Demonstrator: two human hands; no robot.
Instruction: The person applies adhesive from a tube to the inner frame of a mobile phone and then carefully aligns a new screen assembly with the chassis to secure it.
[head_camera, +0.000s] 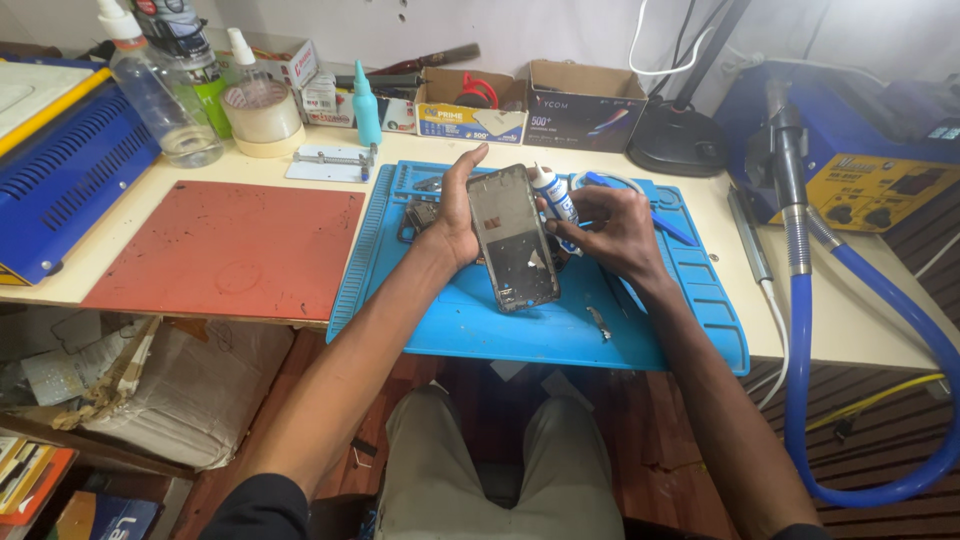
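Steadying the dark rectangular phone frame (514, 240) mid-frame, left hand (455, 215) fingers wrap it; right hand (610, 228) fingers pinch a small white-blue glue tube (553, 192), best squeezed gently.

Left hand (455, 215) gripping phone frame (512, 240), right hand (612, 232) holding glue tube (553, 195), blue mat (470, 320)

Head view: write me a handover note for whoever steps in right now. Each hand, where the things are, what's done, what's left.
Left hand: grips the phone frame by its edge, tilted up over the blue work mat.
Right hand: holds a small white glue tube with a blue band, tip near the frame's upper right edge.
Nearby: small dark parts on the mat behind the left hand, red mat to the left, tape roll and bottles at the back.
Done: frame is bare, no screen fitted.
Left: whether any glue is on the frame cannot be told; likely run it round the edge.
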